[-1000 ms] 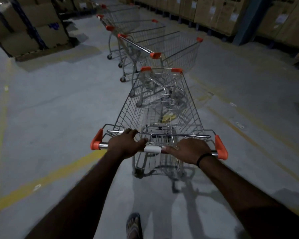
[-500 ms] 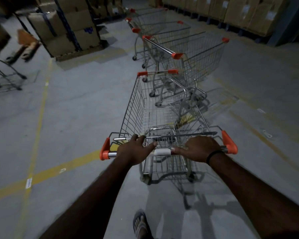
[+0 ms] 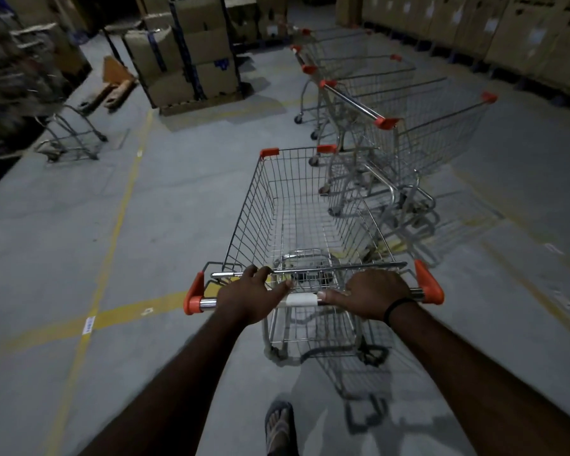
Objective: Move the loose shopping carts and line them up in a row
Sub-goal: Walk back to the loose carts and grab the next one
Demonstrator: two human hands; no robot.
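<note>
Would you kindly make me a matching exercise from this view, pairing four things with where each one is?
Things:
1. left hand
2. row of parked carts
3. stacked cardboard boxes
4. sandalled foot

Places:
A. on the floor, bottom centre
B. ahead, to the right of the pushed cart
C. far side of the floor, left of centre
D. gripping the pushed cart's handle

Pairs: 1-D, 2-B, 3-C, 4-A.

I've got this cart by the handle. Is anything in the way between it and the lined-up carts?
Nothing visible. The left hand and right hand grip the pushed cart. The nearest row cart stands just off its front right corner, with no object showing between them.
</note>
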